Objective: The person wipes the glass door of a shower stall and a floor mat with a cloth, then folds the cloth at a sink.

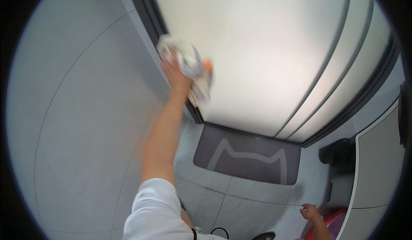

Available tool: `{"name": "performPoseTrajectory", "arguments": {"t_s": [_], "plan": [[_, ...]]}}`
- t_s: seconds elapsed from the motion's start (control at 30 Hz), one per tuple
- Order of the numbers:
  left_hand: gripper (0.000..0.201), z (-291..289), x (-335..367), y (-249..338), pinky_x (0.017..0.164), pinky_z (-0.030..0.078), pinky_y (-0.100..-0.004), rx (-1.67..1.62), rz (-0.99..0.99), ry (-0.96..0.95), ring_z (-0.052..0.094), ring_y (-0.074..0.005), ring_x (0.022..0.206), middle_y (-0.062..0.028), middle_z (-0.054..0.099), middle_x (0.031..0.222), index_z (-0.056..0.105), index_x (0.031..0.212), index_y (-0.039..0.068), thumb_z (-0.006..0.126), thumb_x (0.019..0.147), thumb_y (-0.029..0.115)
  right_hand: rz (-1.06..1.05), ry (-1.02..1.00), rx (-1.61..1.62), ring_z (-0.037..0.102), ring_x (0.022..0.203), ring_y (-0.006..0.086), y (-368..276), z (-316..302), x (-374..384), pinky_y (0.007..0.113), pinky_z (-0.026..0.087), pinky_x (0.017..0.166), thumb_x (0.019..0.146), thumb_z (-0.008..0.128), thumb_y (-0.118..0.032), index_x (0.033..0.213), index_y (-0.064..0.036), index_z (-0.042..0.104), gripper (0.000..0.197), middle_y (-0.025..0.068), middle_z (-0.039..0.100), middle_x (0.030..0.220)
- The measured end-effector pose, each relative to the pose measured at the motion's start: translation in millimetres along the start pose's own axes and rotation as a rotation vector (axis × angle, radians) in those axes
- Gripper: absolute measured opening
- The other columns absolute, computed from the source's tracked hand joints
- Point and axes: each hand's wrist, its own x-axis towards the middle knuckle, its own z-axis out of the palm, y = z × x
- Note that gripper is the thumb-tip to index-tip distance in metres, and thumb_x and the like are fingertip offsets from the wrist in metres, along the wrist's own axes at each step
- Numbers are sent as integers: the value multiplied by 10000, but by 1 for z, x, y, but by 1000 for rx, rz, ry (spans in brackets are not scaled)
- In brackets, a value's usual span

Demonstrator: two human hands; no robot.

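My left hand is stretched out ahead, its fingers closed on a pale cleaning cloth with an orange patch. The cloth is pressed against the dark door frame and the left edge of the frosted glass door. Motion blurs both cloth and fingers. Low on the right, my right hand hangs away from the door with its fingers curled in, and nothing shows in it.
A dark grey mat with a light outline lies at the foot of the door. Grey wall tiles run along the left. On the right stand a pale cabinet, a black object and a red basin.
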Motion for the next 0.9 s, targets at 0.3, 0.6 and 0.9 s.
{"name": "performPoseTrajectory", "arguments": {"t_s": [0.3, 0.6, 0.9], "plan": [[453, -26, 7, -22, 1047, 352, -403, -91, -46, -33, 431, -370, 1228, -168, 446, 1348, 500, 1310, 83, 579, 867, 127, -394, 170, 198, 659, 928, 312, -188, -43, -65, 371, 524, 793, 830, 664, -167, 1190, 29, 593, 416, 226, 638, 1096], [726, 1, 44, -25, 1068, 323, -475, 33, 67, 176, 370, -418, 1230, -228, 356, 1373, 417, 1385, 109, 697, 719, 36, -219, 72, 292, 633, 974, 216, -228, -42, -69, 314, 508, 825, 867, 617, -64, 1225, 28, 566, 374, 153, 637, 1118], [834, 104, -247, -121, 992, 293, -528, 113, 27, -42, 272, -414, 1205, -221, 242, 1360, 315, 1390, 213, 797, 711, 248, 77, -10, 395, 633, 995, 210, -193, -22, -95, 316, 502, 872, 869, 601, -45, 1258, 36, 539, 402, 170, 638, 1114]]}}
